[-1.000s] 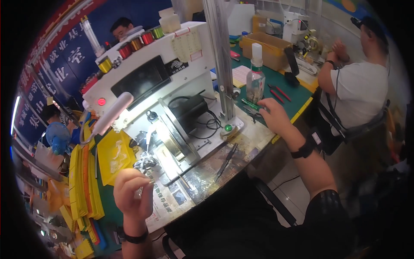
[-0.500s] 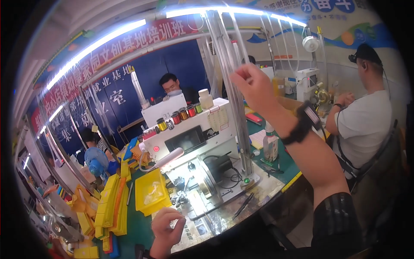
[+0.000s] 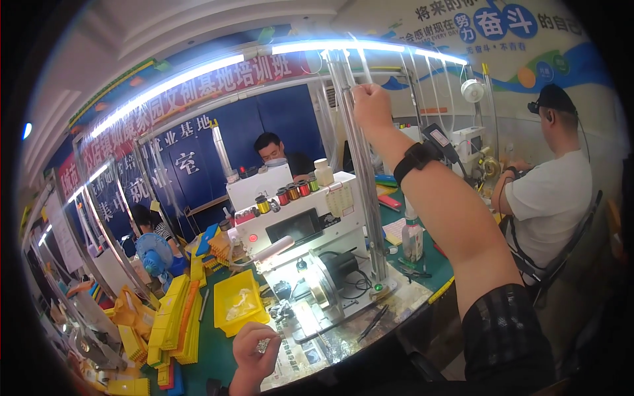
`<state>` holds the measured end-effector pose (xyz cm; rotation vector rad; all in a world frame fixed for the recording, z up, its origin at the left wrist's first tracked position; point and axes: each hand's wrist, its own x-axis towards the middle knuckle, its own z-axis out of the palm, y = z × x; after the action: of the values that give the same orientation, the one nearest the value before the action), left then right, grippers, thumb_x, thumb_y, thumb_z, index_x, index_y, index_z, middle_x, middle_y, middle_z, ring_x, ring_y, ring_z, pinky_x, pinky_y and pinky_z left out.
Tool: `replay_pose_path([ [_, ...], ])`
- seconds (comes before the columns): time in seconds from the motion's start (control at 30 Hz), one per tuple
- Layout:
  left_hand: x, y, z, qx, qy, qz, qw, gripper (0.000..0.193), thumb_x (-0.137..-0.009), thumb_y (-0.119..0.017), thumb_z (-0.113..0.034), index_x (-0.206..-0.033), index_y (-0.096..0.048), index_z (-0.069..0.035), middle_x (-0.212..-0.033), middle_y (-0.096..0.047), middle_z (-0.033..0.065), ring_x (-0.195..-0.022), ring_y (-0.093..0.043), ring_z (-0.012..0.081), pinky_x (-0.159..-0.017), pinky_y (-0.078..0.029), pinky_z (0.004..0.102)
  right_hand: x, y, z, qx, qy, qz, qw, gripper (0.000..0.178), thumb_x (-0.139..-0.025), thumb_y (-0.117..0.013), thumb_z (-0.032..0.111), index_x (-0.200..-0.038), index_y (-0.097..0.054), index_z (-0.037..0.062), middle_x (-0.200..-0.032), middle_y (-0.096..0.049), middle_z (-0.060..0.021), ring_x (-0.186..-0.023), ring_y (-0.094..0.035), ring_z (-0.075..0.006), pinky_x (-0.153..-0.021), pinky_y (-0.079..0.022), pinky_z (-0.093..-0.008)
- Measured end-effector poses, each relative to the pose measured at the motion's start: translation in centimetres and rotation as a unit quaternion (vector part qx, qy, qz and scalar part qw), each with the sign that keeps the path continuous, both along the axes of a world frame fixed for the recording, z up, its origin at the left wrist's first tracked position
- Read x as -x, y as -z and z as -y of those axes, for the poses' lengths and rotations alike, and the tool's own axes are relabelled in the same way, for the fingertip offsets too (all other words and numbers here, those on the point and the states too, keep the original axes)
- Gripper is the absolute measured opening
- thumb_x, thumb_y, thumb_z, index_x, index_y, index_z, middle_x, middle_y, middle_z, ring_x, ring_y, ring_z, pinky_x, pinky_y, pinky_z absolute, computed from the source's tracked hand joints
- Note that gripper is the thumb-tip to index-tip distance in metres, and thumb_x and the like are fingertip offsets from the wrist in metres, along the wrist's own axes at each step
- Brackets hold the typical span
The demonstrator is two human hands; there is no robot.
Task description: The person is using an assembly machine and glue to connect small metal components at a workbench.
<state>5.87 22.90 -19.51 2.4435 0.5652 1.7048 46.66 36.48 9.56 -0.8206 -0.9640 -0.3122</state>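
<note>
My right hand (image 3: 374,109) is raised high in front of an upright metal post (image 3: 360,158), its fingers curled together. Nothing I can name shows in its grip. On that wrist is a black strap with a small device (image 3: 422,155). Low at the front, my left hand (image 3: 254,353) makes a pinch, thumb and forefinger meeting; what lies between them is too small to make out. It is just in front of a yellow tray (image 3: 228,320) holding pale pieces. Right beyond it stands a white bench machine (image 3: 307,231) with a dark screen, a lit work area and a round metal wheel.
Several thread spools (image 3: 284,196) and a white bottle (image 3: 323,173) stand on the machine. Stacked yellow strips (image 3: 173,317) and a blue fan (image 3: 154,254) are at left. Tweezers (image 3: 374,321) and a clear bottle (image 3: 412,241) lie rightward. A person in white (image 3: 555,191) sits at right; another sits behind.
My right hand has risen and come closer to the post, its fingers now more tightly closed. My left hand keeps its pinch near the tray. The view has tilted upward.
</note>
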Motion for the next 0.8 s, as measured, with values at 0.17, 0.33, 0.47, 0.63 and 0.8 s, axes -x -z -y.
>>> replay_pose_path([
  [0.17,-0.3,-0.5,0.6,-0.008,0.005,0.001,1.000,0.014,-0.074,-0.074,0.004,-0.083,-0.066,-0.003,-0.079,-0.067,0.0112,-0.072,-0.065,0.0241,-0.065,-0.050,0.0311,-0.2,0.9,1.9,-0.022,0.015,0.022,0.999,0.026,-0.091,-0.061,0.023,-0.094,-0.068,-0.0015,-0.086,-0.070,-0.0171,-0.081,-0.068,-0.0315,-0.075,-0.053,-0.0419],
  [0.33,0.0,-0.4,1.2,0.056,0.009,0.014,0.998,0.011,-0.080,-0.073,0.002,-0.085,-0.066,-0.004,-0.082,-0.068,0.0104,-0.074,-0.066,0.0243,-0.069,-0.050,0.0311,8.9,9.4,8.1,-0.057,-0.035,0.343,0.937,0.007,-0.081,-0.065,0.004,-0.087,-0.062,0.0044,-0.083,-0.064,-0.0122,-0.073,-0.061,-0.0306,-0.068,-0.049,-0.0388],
  [0.47,-1.1,-0.8,1.0,0.199,0.090,0.055,0.974,0.007,-0.085,-0.071,0.002,-0.084,-0.064,0.000,-0.086,-0.067,0.0088,-0.081,-0.064,0.0182,-0.075,-0.050,0.0290,13.3,17.9,11.6,-0.085,-0.113,0.516,0.845,0.018,-0.071,-0.070,-0.001,-0.084,-0.059,0.0070,-0.083,-0.062,-0.0084,-0.071,-0.060,-0.0272,-0.064,-0.048,-0.0366],
  [0.63,-1.5,-1.1,0.8,0.299,0.140,0.069,0.941,0.005,-0.088,-0.070,-0.003,-0.087,-0.066,-0.001,-0.086,-0.067,0.0051,-0.079,-0.061,0.0131,-0.073,-0.048,0.0260,15.7,23.2,12.8,-0.063,-0.209,0.528,0.821,0.023,-0.066,-0.073,-0.001,-0.084,-0.061,0.0068,-0.083,-0.061,-0.0059,-0.071,-0.061,-0.0248,-0.061,-0.048,-0.0341],
  [0.8,-1.6,-0.5,0.7,0.301,0.151,0.043,0.941,0.007,-0.090,-0.071,-0.008,-0.090,-0.068,-0.002,-0.085,-0.067,0.0018,-0.077,-0.059,0.0095,-0.072,-0.047,0.0247,16.1,24.8,12.2,-0.043,-0.251,0.518,0.816,0.025,-0.066,-0.072,-0.002,-0.087,-0.061,0.0063,-0.084,-0.061,-0.0065,-0.071,-0.060,-0.0253,-0.061,-0.048,-0.0339],
])
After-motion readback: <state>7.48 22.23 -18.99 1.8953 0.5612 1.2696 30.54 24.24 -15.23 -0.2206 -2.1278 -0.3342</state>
